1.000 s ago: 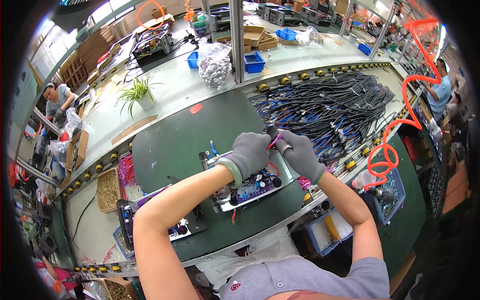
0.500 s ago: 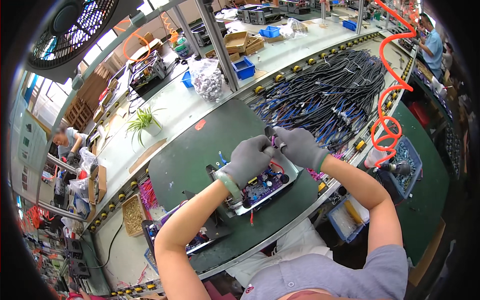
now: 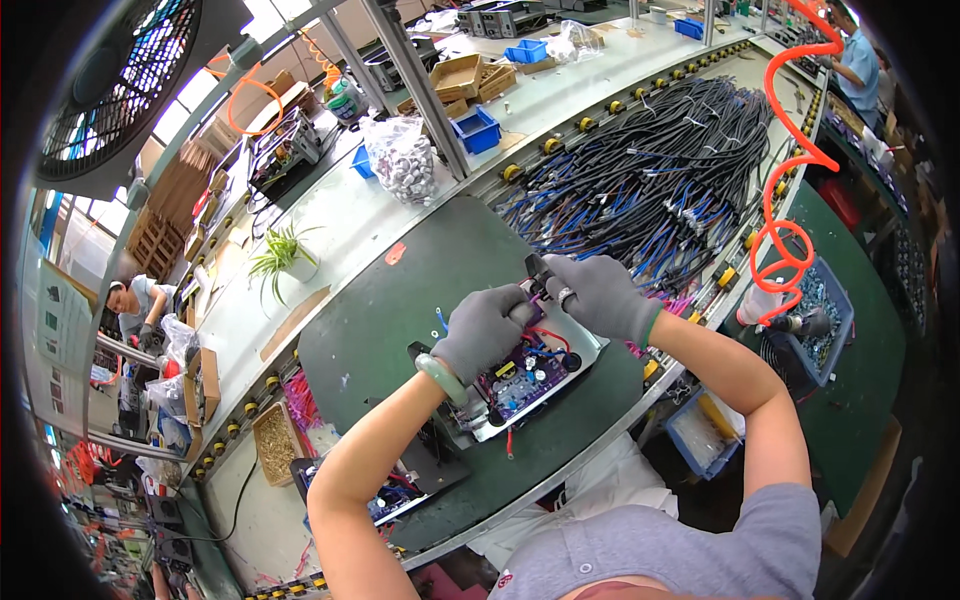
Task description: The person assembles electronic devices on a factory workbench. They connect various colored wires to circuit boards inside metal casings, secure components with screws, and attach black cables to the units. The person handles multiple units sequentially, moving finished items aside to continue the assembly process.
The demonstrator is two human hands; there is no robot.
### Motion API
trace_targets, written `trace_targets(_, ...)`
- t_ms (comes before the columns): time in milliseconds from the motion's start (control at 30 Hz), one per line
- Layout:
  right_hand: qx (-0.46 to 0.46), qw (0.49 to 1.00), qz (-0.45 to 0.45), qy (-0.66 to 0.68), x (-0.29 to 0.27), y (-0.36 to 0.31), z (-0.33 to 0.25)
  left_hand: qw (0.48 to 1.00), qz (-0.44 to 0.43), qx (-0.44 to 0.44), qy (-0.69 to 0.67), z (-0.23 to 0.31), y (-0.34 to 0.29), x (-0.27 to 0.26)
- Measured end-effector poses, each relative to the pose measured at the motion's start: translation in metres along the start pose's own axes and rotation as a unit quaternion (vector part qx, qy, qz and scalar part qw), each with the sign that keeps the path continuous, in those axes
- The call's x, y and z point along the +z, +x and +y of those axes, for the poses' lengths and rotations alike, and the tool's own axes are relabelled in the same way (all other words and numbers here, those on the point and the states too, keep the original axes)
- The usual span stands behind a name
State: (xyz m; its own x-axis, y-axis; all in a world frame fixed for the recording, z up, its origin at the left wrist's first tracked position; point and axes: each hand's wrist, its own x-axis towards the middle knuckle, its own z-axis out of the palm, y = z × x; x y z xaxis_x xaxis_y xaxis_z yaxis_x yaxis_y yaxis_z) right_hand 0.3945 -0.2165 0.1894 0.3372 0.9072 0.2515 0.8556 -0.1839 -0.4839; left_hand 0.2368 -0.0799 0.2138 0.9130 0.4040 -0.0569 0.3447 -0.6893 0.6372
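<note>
An open electronics chassis with a purple circuit board (image 3: 525,380) rests on the green mat (image 3: 370,310) in front of me. A black end panel (image 3: 537,268) stands at its far end. My left hand (image 3: 485,328), grey-gloved, is over the far left part of the board with its fingers closed; what they pinch is hidden. My right hand (image 3: 605,298), also gloved, has its fingertips drawn together against the end panel, and the thing between them is too small to name. Red and blue wires (image 3: 548,342) show beside the fingers.
A second chassis (image 3: 415,485) lies partly under my left forearm. Bundled black cables (image 3: 650,165) fill the conveyor beyond. At right hang an orange coiled hose (image 3: 772,195) and, under it, a blue bin of screws (image 3: 835,340). A potted plant (image 3: 290,255) stands at far left.
My hands have come slightly apart; the left has shifted a little back toward the left, showing more of the wires. The whole view has shifted slightly too.
</note>
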Motion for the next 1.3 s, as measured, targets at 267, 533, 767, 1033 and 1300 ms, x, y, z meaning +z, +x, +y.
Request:
trace_targets(267,0.011,1.000,-0.025,0.002,-0.008,0.001,-0.006,0.999,0.040,0.009,-0.016,-0.011,0.001,0.009)
trace_targets(533,0.006,1.000,-0.006,0.001,-0.001,0.000,-0.002,0.999,0.036,0.005,-0.035,-0.016,0.002,0.010)
trace_targets(767,0.014,1.000,0.001,0.003,-0.004,-0.004,-0.005,0.997,0.027,0.039,0.066,-0.006,0.014,0.010)
trace_targets(1033,0.028,0.999,-0.008,-0.025,0.003,-0.002,-0.011,0.951,-0.056,-0.019,0.303,0.041,0.014,0.002)
trace_targets(1300,0.030,0.999,0.036,0.026,0.003,-0.005,-0.004,0.959,-0.007,-0.003,0.283,0.039,-0.004,0.003)
